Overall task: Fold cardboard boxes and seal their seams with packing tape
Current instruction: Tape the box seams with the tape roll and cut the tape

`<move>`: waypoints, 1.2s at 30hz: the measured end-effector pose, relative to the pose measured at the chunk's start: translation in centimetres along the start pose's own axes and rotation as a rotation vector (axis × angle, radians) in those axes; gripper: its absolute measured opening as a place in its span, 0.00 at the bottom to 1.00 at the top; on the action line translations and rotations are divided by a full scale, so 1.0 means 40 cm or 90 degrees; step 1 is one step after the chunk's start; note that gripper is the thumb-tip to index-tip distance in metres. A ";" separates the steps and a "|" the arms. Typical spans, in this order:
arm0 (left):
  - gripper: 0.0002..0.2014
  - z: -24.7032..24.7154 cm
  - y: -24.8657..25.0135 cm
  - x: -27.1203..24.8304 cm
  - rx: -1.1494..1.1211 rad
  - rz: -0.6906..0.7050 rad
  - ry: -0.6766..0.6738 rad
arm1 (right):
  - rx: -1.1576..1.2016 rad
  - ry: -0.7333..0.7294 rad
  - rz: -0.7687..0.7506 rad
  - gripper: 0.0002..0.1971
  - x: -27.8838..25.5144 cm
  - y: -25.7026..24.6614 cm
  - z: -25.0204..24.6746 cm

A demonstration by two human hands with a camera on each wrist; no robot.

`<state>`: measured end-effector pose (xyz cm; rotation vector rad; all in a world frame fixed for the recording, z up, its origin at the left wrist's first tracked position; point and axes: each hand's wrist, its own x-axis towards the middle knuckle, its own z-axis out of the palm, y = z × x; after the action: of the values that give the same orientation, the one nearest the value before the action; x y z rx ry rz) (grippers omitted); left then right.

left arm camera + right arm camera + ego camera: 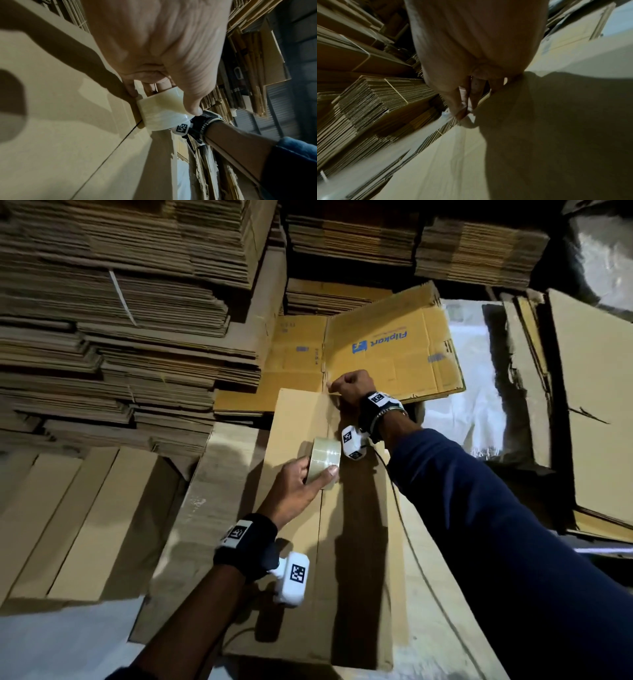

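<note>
Clear tape roll (324, 459) upright on plain brown box (298, 419) seam.

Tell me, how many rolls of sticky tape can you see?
1. The tape roll stands on the box over its middle seam, gripped by the left hand. The right hand pinches the tape's end at the box's far edge. Others could be hidden.

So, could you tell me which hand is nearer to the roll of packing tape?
Left. The left hand grips the tape roll on the box's seam; the right hand is farther along the seam, at the far edge of the box.
</note>
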<state>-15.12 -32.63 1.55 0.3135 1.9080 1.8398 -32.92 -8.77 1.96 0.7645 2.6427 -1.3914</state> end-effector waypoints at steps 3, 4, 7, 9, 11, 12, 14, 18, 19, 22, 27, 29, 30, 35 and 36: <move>0.15 0.010 -0.009 0.008 0.008 -0.003 -0.008 | -0.036 0.002 0.025 0.09 0.011 0.001 0.015; 0.15 0.012 -0.010 0.008 0.013 -0.002 -0.014 | -0.050 -0.003 0.036 0.09 0.014 0.000 0.015; 0.15 0.008 -0.010 0.010 0.018 -0.003 -0.021 | -0.082 -0.026 0.080 0.10 0.021 -0.018 0.007; 0.15 0.000 -0.010 0.009 0.021 -0.009 -0.021 | -0.100 -0.046 0.099 0.11 0.028 -0.033 0.004; 0.15 -0.003 -0.012 0.012 0.011 -0.021 -0.015 | -0.112 -0.067 0.118 0.11 0.040 -0.042 -0.001; 0.15 -0.002 -0.013 0.016 0.006 -0.029 -0.015 | -0.128 -0.079 0.121 0.10 0.043 -0.044 -0.006; 0.16 0.002 -0.020 0.020 0.008 -0.038 -0.022 | -0.188 -0.096 0.087 0.08 0.047 -0.032 -0.011; 0.19 0.008 -0.031 0.018 0.038 -0.031 -0.024 | -0.231 -0.033 0.049 0.08 0.043 -0.007 -0.004; 0.19 0.008 -0.031 0.019 0.037 -0.032 -0.021 | -0.233 -0.024 0.042 0.08 0.049 -0.005 0.000; 0.17 0.006 -0.023 0.017 0.024 -0.036 -0.016 | -0.197 -0.073 0.000 0.07 0.080 0.006 0.005; 0.14 0.014 -0.006 0.016 -0.037 -0.054 -0.001 | 0.020 -0.200 -0.115 0.11 0.040 0.048 -0.026; 0.14 0.020 -0.001 0.018 -0.055 -0.064 0.010 | -0.028 -0.253 -0.148 0.15 0.024 0.060 -0.024; 0.14 0.022 0.002 0.018 -0.056 -0.068 0.014 | -0.088 -0.262 -0.160 0.18 0.015 0.062 -0.025; 0.14 0.047 0.007 0.001 -0.028 -0.069 0.048 | -0.330 -0.257 -0.237 0.27 0.012 0.070 -0.015; 0.15 0.052 0.010 -0.004 0.006 -0.056 0.058 | -0.364 -0.265 -0.243 0.27 0.007 0.061 -0.016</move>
<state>-14.05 -30.85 1.99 0.1483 1.9592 1.8173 -31.95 -7.02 0.40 -0.0858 2.6885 -0.6555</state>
